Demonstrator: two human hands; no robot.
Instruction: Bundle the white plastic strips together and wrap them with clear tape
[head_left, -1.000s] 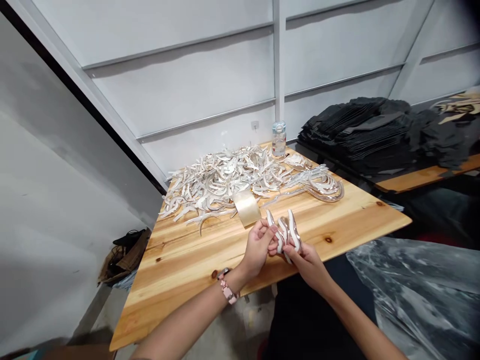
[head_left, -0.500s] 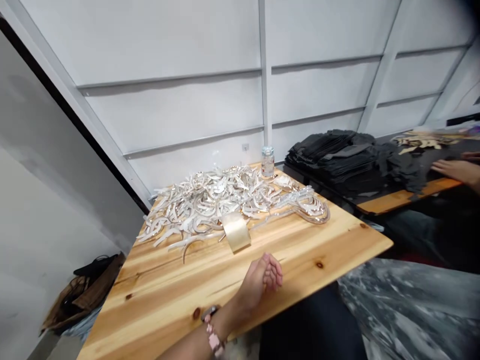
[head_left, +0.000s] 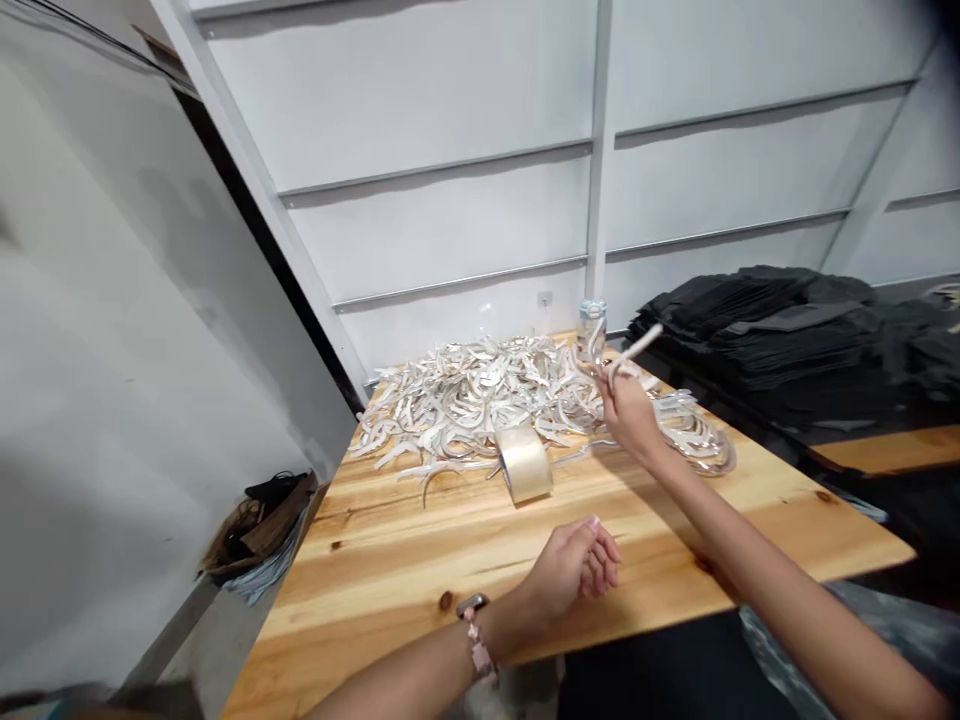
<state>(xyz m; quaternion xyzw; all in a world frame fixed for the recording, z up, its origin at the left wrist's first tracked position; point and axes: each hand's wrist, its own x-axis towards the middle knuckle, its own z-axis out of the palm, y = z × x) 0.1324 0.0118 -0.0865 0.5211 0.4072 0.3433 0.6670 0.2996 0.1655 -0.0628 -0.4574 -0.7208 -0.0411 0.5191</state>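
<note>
You have two hands in view, over one wooden table [head_left: 390, 570]. Your right hand [head_left: 631, 415] is reaching toward the far side, and its fingers are pinching a few white strips [head_left: 639, 350]. I can count at least two of them: one is pointing up to the right, and one curved strip is rising in front of the jar. The exact number I cannot tell, because your hand is covering the fingertips. The strips are held above the right part of the table.

Your left hand [head_left: 574, 570] is near the front edge, with its fingers bent loosely inward. If they are fully pressed together I cannot tell, because the palm is hidden. On this wrist you wear one watch [head_left: 472, 604] and one pink bracelet [head_left: 480, 650].

Between your left hand and the wall lies one big heap of white strips [head_left: 480, 390], too many and too tangled for counting. One roll of wide tape [head_left: 527, 470] stands at its front border. To the right, just beyond your right forearm, there is one bundle of longer looped strips [head_left: 712, 450]. One jar [head_left: 592, 318] with a bluish lid stands by the wall.

On a second table [head_left: 892, 452], at right, are many black flat pieces [head_left: 772, 320], stacked.
</note>
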